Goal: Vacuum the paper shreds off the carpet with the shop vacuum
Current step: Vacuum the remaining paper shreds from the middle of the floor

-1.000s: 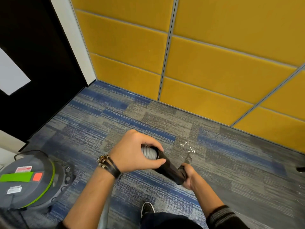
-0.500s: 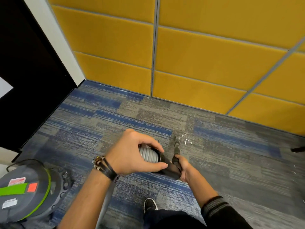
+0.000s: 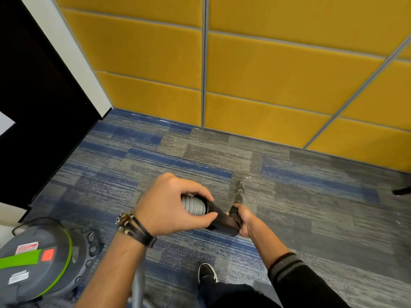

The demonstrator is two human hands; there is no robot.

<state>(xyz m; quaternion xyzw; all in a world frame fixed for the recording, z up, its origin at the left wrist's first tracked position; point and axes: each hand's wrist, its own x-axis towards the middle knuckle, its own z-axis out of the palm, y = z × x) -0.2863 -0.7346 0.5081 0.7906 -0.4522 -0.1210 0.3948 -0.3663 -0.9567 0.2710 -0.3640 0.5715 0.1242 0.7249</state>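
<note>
— How are the hands placed?

— The left hand (image 3: 169, 205) is held out in front with its back up. Its fingers and thumb curl round the grey ribbed hose (image 3: 193, 206) right where it enters the black wand (image 3: 222, 220). Dark beaded bracelets (image 3: 133, 227) sit on that wrist.

— And the other?

— The right hand (image 3: 242, 221) is just beyond it, wrapped tight round the far end of the wand. A dark sleeve (image 3: 289, 270) with a grey-striped cuff covers the forearm.

— Where does the tool end?

— The nozzle (image 3: 240, 190) slants away from the right hand and its tip meets the carpet (image 3: 311, 207). The paper shreds (image 3: 250, 179) are small white flecks just past the tip and to its right, short of the yellow wall panels (image 3: 266, 74). A few more flecks lie on the carpet at the far right.

— And the shop vacuum?

— The shop vacuum (image 3: 37, 261) stands on the carpet at the lower left, well apart from the shreds.

— Any writing on it?

— Its grey lid carries a green band, a red square sticker, a red-and-white label and a white label. The print on all of them is too small to read.
</note>
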